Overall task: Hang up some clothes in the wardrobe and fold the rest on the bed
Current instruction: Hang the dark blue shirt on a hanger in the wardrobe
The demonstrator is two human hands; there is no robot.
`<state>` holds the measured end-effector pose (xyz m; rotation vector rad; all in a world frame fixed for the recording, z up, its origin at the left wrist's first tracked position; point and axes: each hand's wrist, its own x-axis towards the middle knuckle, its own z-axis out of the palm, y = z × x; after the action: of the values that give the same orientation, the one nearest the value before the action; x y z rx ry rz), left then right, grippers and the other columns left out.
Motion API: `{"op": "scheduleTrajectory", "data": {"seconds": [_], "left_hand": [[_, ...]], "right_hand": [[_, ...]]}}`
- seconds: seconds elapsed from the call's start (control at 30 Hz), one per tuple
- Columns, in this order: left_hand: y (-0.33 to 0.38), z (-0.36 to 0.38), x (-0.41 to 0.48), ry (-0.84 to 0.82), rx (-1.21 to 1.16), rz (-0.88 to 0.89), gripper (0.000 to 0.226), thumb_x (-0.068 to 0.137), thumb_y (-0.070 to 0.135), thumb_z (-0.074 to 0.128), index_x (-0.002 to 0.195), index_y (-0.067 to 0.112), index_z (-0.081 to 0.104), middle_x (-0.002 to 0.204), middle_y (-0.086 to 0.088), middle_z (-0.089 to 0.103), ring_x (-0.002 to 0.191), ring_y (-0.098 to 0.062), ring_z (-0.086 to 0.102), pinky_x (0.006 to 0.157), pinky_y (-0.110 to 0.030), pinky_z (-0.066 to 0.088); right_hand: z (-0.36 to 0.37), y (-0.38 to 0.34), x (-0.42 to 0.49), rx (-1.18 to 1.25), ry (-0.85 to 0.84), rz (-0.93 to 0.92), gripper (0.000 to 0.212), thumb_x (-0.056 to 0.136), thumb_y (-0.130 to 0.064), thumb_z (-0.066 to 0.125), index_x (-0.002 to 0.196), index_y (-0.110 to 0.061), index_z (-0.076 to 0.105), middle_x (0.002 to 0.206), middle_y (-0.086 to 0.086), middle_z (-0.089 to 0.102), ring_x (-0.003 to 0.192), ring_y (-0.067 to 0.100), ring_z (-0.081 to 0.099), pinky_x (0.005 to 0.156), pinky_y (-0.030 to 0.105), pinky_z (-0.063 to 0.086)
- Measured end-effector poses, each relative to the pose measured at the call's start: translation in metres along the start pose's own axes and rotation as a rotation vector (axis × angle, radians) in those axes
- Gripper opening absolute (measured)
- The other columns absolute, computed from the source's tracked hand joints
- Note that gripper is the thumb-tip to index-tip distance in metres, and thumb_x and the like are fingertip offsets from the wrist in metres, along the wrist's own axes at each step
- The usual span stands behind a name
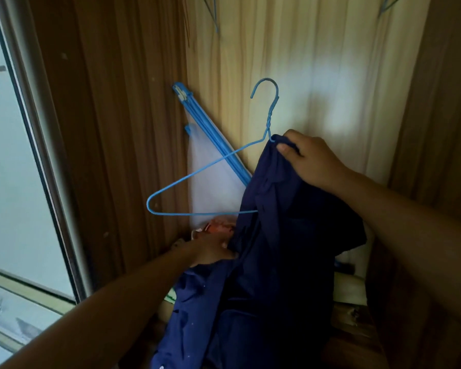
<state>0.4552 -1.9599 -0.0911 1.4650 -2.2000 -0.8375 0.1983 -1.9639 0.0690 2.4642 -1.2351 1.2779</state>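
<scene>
A dark navy shirt [285,235] hangs half on a blue wire hanger [194,179] inside the wooden wardrobe [250,49]. The hanger's right shoulder is under the cloth; its left arm and hook stick out bare. My right hand [312,158] pinches the shirt's collar together with the hanger just below the twisted neck. My left hand [208,251] grips the shirt's front edge lower down, fingers partly hidden by fabric. The shirt's lower part trails down out of view.
A folded blue-framed white net [210,169] leans in the wardrobe's back left corner, with an orange-and-white item [218,227] below it. Two more blue hangers [213,14] hang at the top. A window frame [37,145] stands at the left. Pale objects [349,286] lie at the wardrobe's bottom right.
</scene>
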Motion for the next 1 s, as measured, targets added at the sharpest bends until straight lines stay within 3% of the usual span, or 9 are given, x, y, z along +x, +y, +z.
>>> {"op": "scheduleTrajectory", "data": {"seconds": [0.1,0.23,0.37,0.5,0.67,0.77,0.87,0.93,1.0], "left_hand": [[-0.008,-0.015,0.005,0.141,-0.069,0.132,0.038,0.092,0.01,0.061,0.13,0.014,0.057,0.125,-0.001,0.06,0.11,-0.014,0.059,0.093,-0.021,0.049],[-0.019,-0.069,-0.001,0.428,-0.116,0.051,0.006,0.091,0.015,0.068,0.091,0.009,0.068,0.087,-0.001,0.071,0.08,-0.01,0.061,0.084,-0.037,0.05],[0.021,-0.125,-0.005,0.513,0.036,-0.039,0.025,0.099,0.025,0.059,0.092,0.004,0.072,0.091,-0.012,0.071,0.086,-0.022,0.065,0.082,-0.037,0.05],[0.087,-0.14,0.003,0.568,0.055,0.069,0.024,0.098,0.023,0.054,0.1,0.005,0.069,0.101,-0.013,0.07,0.097,-0.027,0.065,0.088,-0.039,0.05],[0.158,-0.128,0.016,0.625,0.048,0.361,0.02,0.099,0.028,0.054,0.08,0.022,0.059,0.073,0.003,0.06,0.068,-0.01,0.055,0.063,-0.027,0.043],[0.171,-0.135,0.028,0.675,0.071,0.562,0.018,0.094,0.039,0.05,0.099,0.027,0.063,0.081,-0.002,0.058,0.089,-0.026,0.059,0.082,-0.036,0.047],[0.177,-0.141,0.039,0.587,0.132,0.562,0.039,0.096,0.051,0.048,0.133,0.042,0.051,0.118,0.001,0.063,0.113,-0.017,0.057,0.103,-0.037,0.044],[0.186,-0.139,0.045,0.583,0.184,0.619,0.041,0.101,0.032,0.049,0.142,0.032,0.042,0.124,0.0,0.064,0.109,-0.018,0.061,0.098,-0.038,0.049],[0.198,-0.141,0.052,0.649,0.224,0.656,0.034,0.101,0.021,0.046,0.135,0.026,0.045,0.112,-0.005,0.068,0.097,-0.024,0.063,0.086,-0.041,0.051]], "right_hand": [[-0.009,0.009,-0.003,-0.069,-0.018,0.0,0.024,0.103,-0.032,0.049,0.09,-0.013,0.05,0.073,0.008,0.06,0.071,0.027,0.059,0.07,0.041,0.047],[-0.029,0.033,-0.012,-0.222,-0.1,0.045,0.031,0.104,-0.041,0.043,0.092,-0.014,0.052,0.074,0.004,0.06,0.071,0.024,0.059,0.068,0.04,0.049],[-0.038,0.044,-0.016,-0.467,-0.113,0.06,0.036,0.102,-0.047,0.039,0.098,-0.016,0.056,0.081,0.006,0.064,0.072,0.026,0.057,0.061,0.035,0.041],[-0.037,0.027,-0.007,-0.63,-0.001,0.077,0.04,0.103,-0.051,0.034,0.112,-0.02,0.058,0.09,0.006,0.068,0.073,0.025,0.058,0.059,0.033,0.045],[-0.048,-0.02,0.015,-0.597,0.044,0.126,0.033,0.105,-0.046,0.036,0.104,-0.017,0.053,0.084,0.005,0.06,0.071,0.027,0.052,0.058,0.033,0.035],[-0.067,-0.029,0.025,-0.521,0.063,0.145,0.029,0.105,-0.045,0.036,0.093,-0.021,0.046,0.079,0.001,0.056,0.071,0.024,0.053,0.059,0.035,0.04],[-0.091,-0.032,0.034,-0.447,0.147,0.17,0.029,0.106,-0.042,0.036,0.084,-0.023,0.041,0.073,0.0,0.055,0.071,0.026,0.057,0.062,0.038,0.047],[-0.109,-0.04,0.037,-0.43,0.228,0.175,0.031,0.106,-0.039,0.039,0.082,-0.02,0.04,0.067,-0.001,0.051,0.068,0.027,0.054,0.06,0.038,0.044],[-0.126,-0.05,0.036,-0.516,0.277,0.179,0.029,0.106,-0.038,0.038,0.086,-0.018,0.041,0.067,0.0,0.05,0.068,0.03,0.055,0.058,0.038,0.044]]}}
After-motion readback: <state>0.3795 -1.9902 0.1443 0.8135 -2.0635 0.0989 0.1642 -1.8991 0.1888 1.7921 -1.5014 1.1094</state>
